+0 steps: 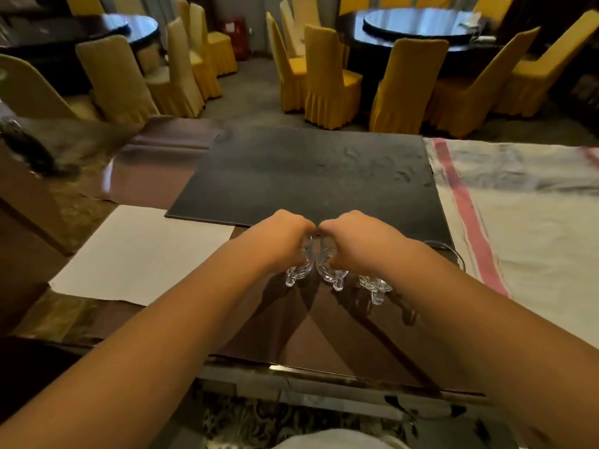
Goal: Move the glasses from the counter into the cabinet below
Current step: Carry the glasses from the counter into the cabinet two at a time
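Nearest, two bare forearms reach forward over the glossy brown bench, which mirrors them. The left hand and right hand meet knuckle to knuckle near the middle of the bench. Each grip is curled shut over a small clear glass: the left glass shows its handle and lower part below the left hand, and the right glass shows the same below the right hand. The two glasses stand just beside each other; whether they rest on the bench or are raised cannot be told.

Just right of them a third glass stands on the bench, free of both hands. Behind the right wrist a clear rim shows at the edge of a striped cloth, mostly hidden by the arm.

To the left lies a white sheet. Beyond the hands a dark mat covers the middle of the bench, touching the cloth on its right.

Farther off, yellow-covered chairs ring two round dark tables.
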